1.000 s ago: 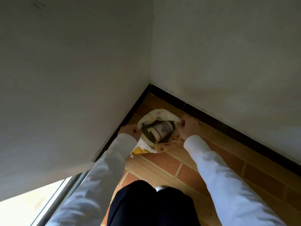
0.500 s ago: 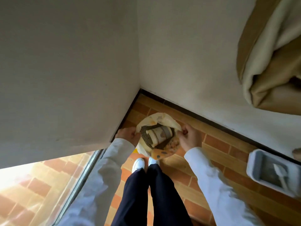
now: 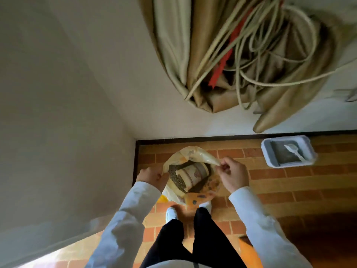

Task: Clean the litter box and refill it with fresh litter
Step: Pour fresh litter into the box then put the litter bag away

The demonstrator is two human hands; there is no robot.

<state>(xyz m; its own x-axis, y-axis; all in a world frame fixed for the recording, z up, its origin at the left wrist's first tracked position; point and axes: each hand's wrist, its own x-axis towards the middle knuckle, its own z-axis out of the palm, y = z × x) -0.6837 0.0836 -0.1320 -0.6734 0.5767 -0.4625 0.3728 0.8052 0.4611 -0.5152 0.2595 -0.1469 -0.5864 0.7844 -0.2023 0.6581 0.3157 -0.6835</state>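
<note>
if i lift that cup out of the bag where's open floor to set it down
Bare brick floor lies between the right hand and the litter box, and along the baseboard behind the bag. It is crowded left of the bag, where the left hand meets the wall corner, and by the shoes.

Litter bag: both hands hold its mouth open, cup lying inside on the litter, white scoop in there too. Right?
Not quite. In the head view the white scoop lies in the litter box, not the litter bag. The left hand and right hand hold its mouth open, cup inside.
</note>
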